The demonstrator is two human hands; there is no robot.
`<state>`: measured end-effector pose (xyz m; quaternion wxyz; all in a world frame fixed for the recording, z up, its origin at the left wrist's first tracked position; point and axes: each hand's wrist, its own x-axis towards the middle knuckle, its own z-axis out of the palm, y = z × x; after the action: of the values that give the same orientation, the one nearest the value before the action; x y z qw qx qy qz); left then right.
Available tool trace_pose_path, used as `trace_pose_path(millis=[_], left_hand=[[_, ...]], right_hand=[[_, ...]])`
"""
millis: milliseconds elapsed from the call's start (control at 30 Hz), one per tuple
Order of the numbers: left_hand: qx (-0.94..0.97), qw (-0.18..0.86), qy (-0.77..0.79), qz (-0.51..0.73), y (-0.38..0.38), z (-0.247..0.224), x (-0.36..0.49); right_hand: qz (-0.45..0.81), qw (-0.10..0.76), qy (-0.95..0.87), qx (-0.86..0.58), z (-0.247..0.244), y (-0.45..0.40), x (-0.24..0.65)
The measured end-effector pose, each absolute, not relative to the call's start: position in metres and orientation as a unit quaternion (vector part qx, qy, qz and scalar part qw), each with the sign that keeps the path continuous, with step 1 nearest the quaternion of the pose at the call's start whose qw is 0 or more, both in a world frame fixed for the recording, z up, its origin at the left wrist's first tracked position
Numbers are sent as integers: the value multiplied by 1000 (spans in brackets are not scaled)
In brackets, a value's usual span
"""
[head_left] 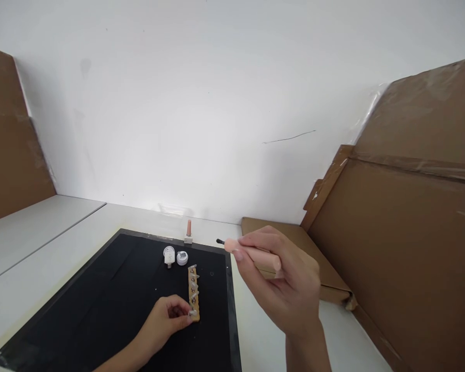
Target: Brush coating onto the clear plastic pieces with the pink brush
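Head view: right hand (290, 279) grips brush (260, 256); left hand (169, 314) pinches strip (196, 306) at six o'clock; weak pinch could twist it.

Brown cardboard (403, 227) flanks a white wall (201, 103) marked with a thin dark line (290, 138).

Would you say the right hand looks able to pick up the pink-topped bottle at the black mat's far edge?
Probably not as things stand: the right hand is taken up holding the pink-handled brush, though nothing seems to block its way to the pink-topped bottle.
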<state>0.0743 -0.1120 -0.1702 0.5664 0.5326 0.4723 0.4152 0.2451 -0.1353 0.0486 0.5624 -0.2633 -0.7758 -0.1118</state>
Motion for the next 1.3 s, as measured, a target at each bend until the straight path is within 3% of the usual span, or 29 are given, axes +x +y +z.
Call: trace_pose_path(millis=[433, 1100, 1300], left_hand=[[561, 487, 508, 436, -102, -191, 74], [627, 398, 549, 384, -94, -180, 72], [655, 284, 561, 420, -73, -161, 38]], right_hand=[[-105, 586, -761, -256, 49, -128, 251], [-98, 567, -771, -273, 51, -108, 248], [-93, 569, -767, -282, 54, -104, 248]])
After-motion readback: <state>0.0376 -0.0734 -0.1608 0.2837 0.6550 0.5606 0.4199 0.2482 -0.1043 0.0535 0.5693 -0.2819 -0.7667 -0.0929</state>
